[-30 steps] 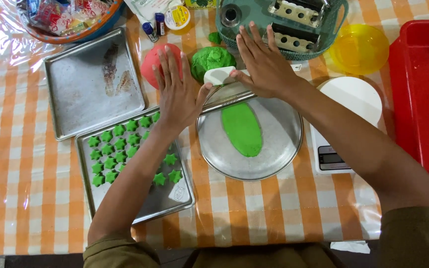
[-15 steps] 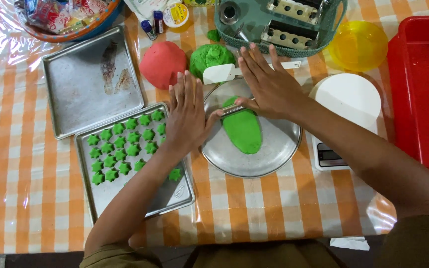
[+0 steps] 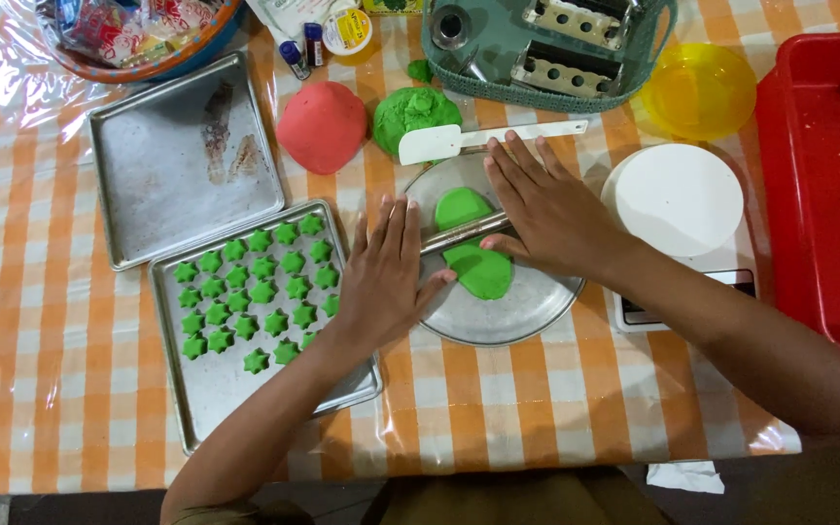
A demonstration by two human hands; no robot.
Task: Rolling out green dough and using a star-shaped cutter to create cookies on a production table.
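Rolling step: your left hand (image 3: 386,277) and right hand (image 3: 546,209) press flat-palmed, fingers spread, on the metal rolling pin (image 3: 464,231) across green dough (image 3: 473,253) on the round pan (image 3: 527,311); next, even pressure.

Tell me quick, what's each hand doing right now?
Left hand: open, flat, palm pressing the metal rolling pin.
Right hand: open, flat on the same pin, over the green dough.
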